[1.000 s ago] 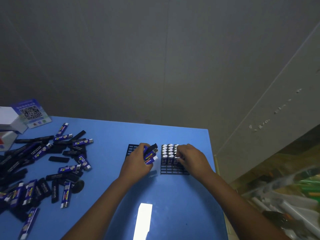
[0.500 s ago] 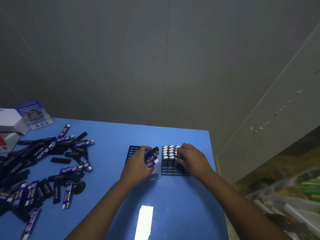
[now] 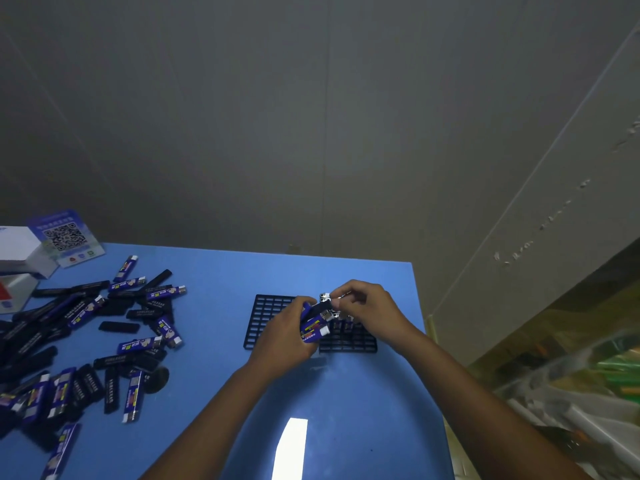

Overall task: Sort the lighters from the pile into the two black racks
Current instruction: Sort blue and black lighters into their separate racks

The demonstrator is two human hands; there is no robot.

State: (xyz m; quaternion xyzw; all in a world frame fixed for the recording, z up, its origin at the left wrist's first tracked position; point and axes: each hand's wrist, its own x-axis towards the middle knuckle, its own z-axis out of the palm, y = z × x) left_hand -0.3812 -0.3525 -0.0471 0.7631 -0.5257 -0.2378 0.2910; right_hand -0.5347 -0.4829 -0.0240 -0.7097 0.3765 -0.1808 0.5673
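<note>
Head view, centre of frame: the left hand [image 3: 284, 336] is curled around a bundle of lighters [image 3: 313, 323], blue-labelled and black, held over the gap between the two black racks. The right hand [image 3: 369, 311] has thumb and fingers drawn together at the top end of that bundle; whether it pinches a lighter cannot be told. The left rack [image 3: 265, 315] lies flat on the blue worktop [image 3: 214, 296], its visible slots bare. The right rack [image 3: 348, 341] carries standing lighters with metal tops in its far rows, partly hidden by the hands. The pile [image 3: 86, 334] spreads across the lower left of the frame. A QR-code card [image 3: 65, 237] and white box [image 3: 20, 249] stand at the far left.
</note>
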